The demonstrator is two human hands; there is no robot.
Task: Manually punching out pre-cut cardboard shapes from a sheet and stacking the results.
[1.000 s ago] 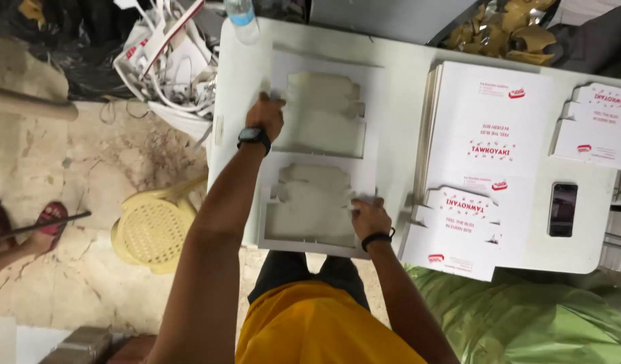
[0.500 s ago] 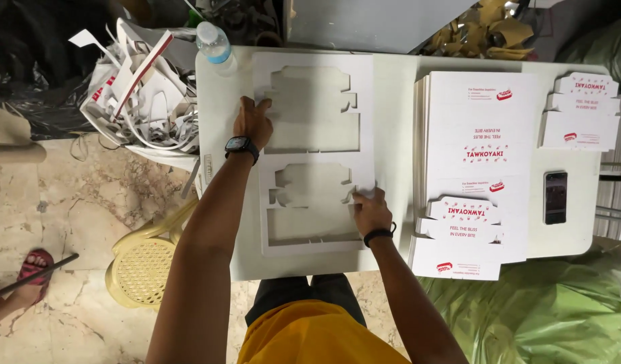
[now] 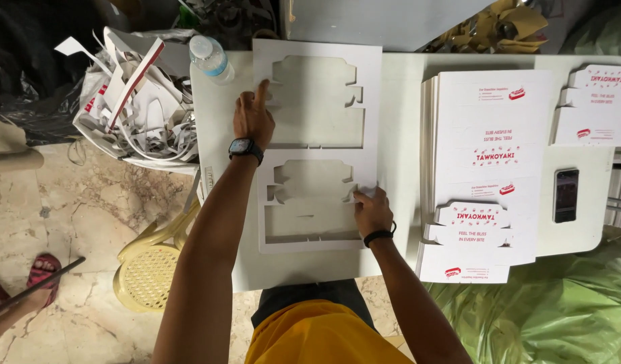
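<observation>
A white cardboard sheet (image 3: 371,145) with two box-shaped cutouts lies flat on the white table (image 3: 401,101). My left hand (image 3: 252,118), wearing a dark wristwatch, rests on the sheet's upper left edge with the index finger stretched out. My right hand (image 3: 371,210), with a black wristband, pinches the sheet's right edge near the lower cutout.
A clear plastic bottle (image 3: 210,59) stands at the table's top left. Printed white box blanks are stacked at right (image 3: 489,145) and far right (image 3: 593,104), with a black phone (image 3: 566,195) between. A bag of cardboard scraps (image 3: 132,104), a yellow stool (image 3: 148,266) and a green sack (image 3: 546,310) surround the table.
The camera has shifted, so the table sits lower and more central. My left hand slid slightly up the sheet's left edge; my right hand stays on the right edge.
</observation>
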